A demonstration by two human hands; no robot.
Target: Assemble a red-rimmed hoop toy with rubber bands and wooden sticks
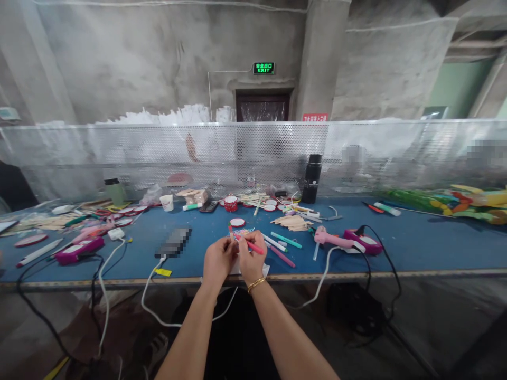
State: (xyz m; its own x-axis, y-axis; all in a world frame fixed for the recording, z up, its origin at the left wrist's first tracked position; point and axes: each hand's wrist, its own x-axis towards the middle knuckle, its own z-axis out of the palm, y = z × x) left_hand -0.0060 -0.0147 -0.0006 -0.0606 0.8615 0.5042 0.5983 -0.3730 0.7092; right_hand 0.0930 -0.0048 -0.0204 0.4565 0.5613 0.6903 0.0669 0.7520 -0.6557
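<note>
My left hand (219, 259) is closed around a small craft stick (231, 231), which stands up from the fingers with red colour near its upper end. A red marker pen (255, 247) is pinched in my right hand (251, 261), its tip against or very near the stick. The exact contact is hidden by the fingers. Just right of my hands lie a teal marker (285, 240) and a pink marker (282, 257). Behind them is a round white disc with a red rim (237, 222). White paper (265, 269) shows partly beneath my wrists.
On the blue table (138, 258), a pink glue gun (336, 240) lies right, with a cable over the edge. Wooden sticks (293, 222) are piled behind the markers. A phone (173, 243) lies left. A black bottle (312, 179) stands by the perforated metal screen (222, 153).
</note>
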